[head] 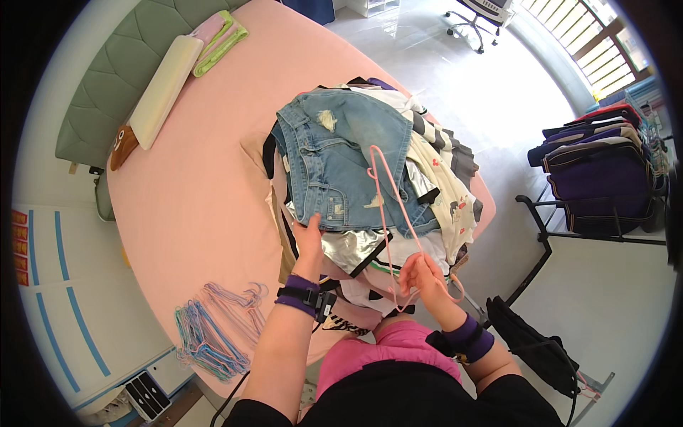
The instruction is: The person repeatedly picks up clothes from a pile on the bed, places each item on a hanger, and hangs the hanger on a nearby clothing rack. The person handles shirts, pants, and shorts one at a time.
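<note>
Ripped blue denim shorts (341, 155) lie spread on top of a heap of clothes at the bed's edge. My left hand (309, 235) grips the corner of their waistband, thumb on top. In my right hand (424, 275) is a pink clothes hanger (396, 195), whose long frame reaches over the denim, its hook beside my wrist. Under the denim lie a shiny silver garment (349, 250) with black trim and a cream printed garment (445, 187). A pile of blue, pink and green hangers (213, 333) rests on the bed at the lower left.
The bed (197, 203) has a pink sheet; a cream pillow (166, 91) and a folded pink-green cloth (221, 42) lie by the padded headboard (120, 69). Dark clothes (597, 176) hang on a rack at right. A black bag-like item (533, 344) hangs lower right. An office chair (477, 24) stands beyond.
</note>
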Demonstrator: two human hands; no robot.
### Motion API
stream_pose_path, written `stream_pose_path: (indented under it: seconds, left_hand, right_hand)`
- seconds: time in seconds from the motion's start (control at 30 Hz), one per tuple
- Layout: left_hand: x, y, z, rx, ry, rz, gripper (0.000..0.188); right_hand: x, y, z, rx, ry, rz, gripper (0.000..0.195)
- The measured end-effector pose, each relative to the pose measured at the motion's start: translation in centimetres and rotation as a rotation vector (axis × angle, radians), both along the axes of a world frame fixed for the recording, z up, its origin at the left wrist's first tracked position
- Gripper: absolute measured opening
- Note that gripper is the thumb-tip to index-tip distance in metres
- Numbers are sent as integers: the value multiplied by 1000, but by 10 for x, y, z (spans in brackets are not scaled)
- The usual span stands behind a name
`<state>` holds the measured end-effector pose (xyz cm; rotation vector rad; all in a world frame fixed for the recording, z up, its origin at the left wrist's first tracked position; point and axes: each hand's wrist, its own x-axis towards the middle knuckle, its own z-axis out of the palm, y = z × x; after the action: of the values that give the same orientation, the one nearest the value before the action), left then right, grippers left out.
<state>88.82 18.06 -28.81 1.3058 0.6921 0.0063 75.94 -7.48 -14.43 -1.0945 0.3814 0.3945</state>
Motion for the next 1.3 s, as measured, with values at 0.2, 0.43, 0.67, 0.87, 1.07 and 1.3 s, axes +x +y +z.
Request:
stream_pose_path:
  seconds: [0.2,0.43,0.67,0.87,1.07,1.3]
  left_hand:
    - [-26,-5,116,189,-354,-178,43]
    - [-141,70,261,547,-584,-85,23]
    - [-264,131,364,687,-817,-164,21]
    - [-363,171,377,695,-715,-332,16]
    - [-442,197,394,833,-692,-540,11]
    - [-483,194,425,914,-716,-533,8]
  right_hand:
    - [-3,-2,17,7,-102,-61,35]
    - [-42,16,59,-14,-292,-150,41]
    - [-112,48,92,-52,-349,-72,56]
    - [-181,74,100,-233,-473,-22,54]
    - [-244,74,104,-290,-498,-54,59]
    - [-270,57,116,-222,-566,-10,61]
